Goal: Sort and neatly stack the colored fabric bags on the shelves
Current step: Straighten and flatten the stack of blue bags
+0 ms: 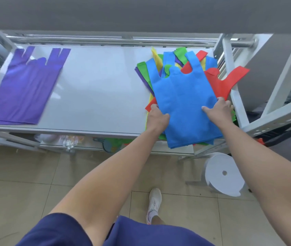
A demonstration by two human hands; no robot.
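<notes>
A blue fabric bag lies on top of a mixed pile of red, green, yellow and purple bags at the right end of the white shelf. My left hand grips the blue bag's left edge, thumb on top. On the bag's right edge my right hand holds it the same way. The blue bag's bottom hangs over the shelf's front edge. A purple bag lies flat at the shelf's left end.
Metal shelf uprights stand right of the pile, and a rail runs along the back. A lower shelf holds plastic-wrapped items and more coloured things. A white roll stands on the tiled floor at right. My shoe is below.
</notes>
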